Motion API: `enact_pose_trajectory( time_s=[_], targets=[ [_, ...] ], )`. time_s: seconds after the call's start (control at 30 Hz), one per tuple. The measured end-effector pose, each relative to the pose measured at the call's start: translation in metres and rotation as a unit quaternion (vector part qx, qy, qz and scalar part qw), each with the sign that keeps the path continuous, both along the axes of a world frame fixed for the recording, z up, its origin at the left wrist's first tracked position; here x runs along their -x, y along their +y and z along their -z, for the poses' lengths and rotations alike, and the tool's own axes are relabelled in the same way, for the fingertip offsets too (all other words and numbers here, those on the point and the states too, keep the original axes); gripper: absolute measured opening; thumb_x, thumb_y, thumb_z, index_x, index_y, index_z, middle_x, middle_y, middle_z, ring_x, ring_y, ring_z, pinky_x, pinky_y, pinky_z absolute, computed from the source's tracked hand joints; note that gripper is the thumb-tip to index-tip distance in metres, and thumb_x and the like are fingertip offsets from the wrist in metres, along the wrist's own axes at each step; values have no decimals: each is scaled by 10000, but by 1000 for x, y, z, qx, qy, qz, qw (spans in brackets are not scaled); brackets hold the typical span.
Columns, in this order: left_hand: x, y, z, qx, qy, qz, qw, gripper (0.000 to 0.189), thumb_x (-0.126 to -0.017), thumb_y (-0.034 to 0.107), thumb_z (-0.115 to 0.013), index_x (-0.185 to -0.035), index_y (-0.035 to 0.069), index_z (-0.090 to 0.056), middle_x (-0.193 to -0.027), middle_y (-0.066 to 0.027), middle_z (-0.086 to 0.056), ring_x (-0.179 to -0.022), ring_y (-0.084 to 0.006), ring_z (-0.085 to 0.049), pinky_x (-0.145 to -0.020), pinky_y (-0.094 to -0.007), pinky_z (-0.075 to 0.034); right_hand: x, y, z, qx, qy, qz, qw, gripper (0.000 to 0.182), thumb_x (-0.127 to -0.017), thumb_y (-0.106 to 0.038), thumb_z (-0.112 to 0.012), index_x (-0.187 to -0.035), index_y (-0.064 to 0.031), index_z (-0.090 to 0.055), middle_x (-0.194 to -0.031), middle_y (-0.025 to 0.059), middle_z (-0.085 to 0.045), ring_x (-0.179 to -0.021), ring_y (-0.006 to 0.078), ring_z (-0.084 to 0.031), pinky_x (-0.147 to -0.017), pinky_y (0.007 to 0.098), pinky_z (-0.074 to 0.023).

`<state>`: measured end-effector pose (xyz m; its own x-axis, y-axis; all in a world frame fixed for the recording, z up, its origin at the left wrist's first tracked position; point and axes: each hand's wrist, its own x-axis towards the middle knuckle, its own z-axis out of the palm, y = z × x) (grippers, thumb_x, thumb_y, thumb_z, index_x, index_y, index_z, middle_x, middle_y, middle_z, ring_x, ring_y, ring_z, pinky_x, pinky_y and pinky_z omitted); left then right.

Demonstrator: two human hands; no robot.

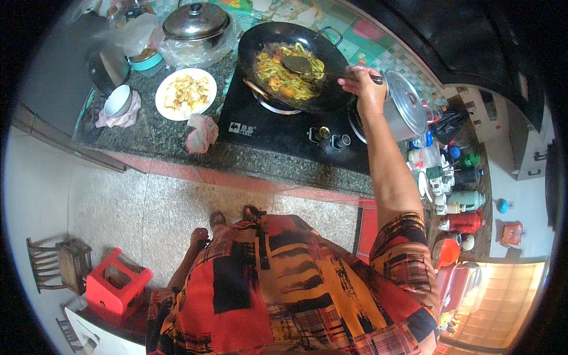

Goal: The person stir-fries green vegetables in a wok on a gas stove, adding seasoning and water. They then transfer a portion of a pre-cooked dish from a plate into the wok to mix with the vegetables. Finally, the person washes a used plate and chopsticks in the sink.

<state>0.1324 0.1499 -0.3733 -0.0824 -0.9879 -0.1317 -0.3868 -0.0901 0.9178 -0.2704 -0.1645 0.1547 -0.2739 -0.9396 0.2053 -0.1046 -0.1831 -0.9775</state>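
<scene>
My right hand [370,87] grips the dark handle of a metal wok spatula [296,65]. Its blade rests on yellow-green leafy vegetables [284,86] with browned chunks among them. The food lies in the bottom of a black wok [254,42], which stands on the left burner of a black glass gas hob [262,133]. My left hand [199,236] hangs low at my side, away from the counter. Its fingers look curled, and whether anything is in them is unclear. Left of the hob, a white plate [163,108] holds cooked pale yellow food.
A lidded aluminium pot [401,106] stands right of the wok. Behind the plate is a lidded pan [195,22] with plastic around it. A small white bowl [117,102] sits on a cloth, and a crumpled pinkish bag [202,135] lies near the counter edge. A red stool [117,284] stands behind.
</scene>
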Motion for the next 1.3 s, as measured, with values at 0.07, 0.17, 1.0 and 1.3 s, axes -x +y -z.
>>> enact_pose_trajectory(
  time_s=[0.07,0.17,1.0,1.3],
  targets=[
    [-12,23,41,176,-103,81,976,110,-648,187,-588,-642,83,-554,-607,-29,-533,-560,-175,-529,-589,-320,-450,-10,3,6,-5,-19,-33,999,136,-830,-113,-494,-820,-1,-569,-837,104,-614,-599,193,-621,-505,261,-487],
    [-15,48,80,-64,-17,18,998,192,-657,241,-563,-562,81,-516,-540,-19,-489,-511,-148,-487,-520,-314,-402,-4,25,30,-5,28,-91,995,133,-838,-129,-522,-831,-12,-584,-850,85,-615,-613,177,-616,-518,254,-496],
    [3,36,41,-268,95,17,959,189,-653,211,-594,-602,57,-497,-593,-60,-521,-575,-231,-533,-512,-327,-434,-9,-41,14,-3,35,34,999,183,-787,-173,-557,-812,5,-590,-839,105,-616,-639,232,-632,-537,293,-498],
    [13,23,57,31,-316,211,924,217,-575,256,-670,-624,107,-520,-669,-83,-553,-693,-286,-547,-599,-375,-453,33,42,60,-4,58,-14,998,138,-834,-118,-510,-789,-2,-569,-910,125,-606,-537,165,-574,-460,267,-498]
  ],
)
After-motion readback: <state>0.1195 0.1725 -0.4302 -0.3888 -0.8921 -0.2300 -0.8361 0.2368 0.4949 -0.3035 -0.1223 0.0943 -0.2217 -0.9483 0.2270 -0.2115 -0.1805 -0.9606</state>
